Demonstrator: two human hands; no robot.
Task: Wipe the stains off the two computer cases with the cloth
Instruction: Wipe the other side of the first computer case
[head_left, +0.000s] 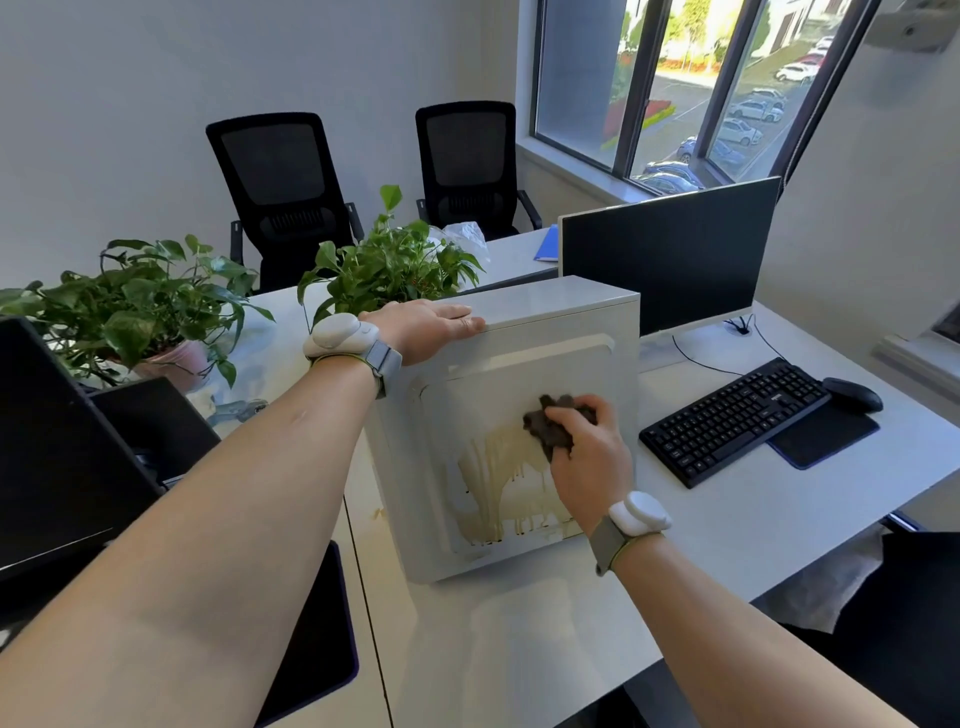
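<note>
A white computer case (545, 332) stands upright on the white desk (530, 634). Its near side panel carries a beige stain (498, 483) that runs down in drips over the lower half. My left hand (426, 327) lies flat on the case's top left edge, gripping it. My right hand (587, 457) presses a crumpled dark brown cloth (550, 423) against the panel at the stain's upper right. At the left edge a black case (57, 447) is partly in view.
A black keyboard (737, 415), a mouse (852, 395) and a dark mouse pad (826, 436) lie right of the white case. A monitor (670, 254) stands behind it. Two potted plants (140, 306) sit at the back left, with two black chairs (280, 182) beyond.
</note>
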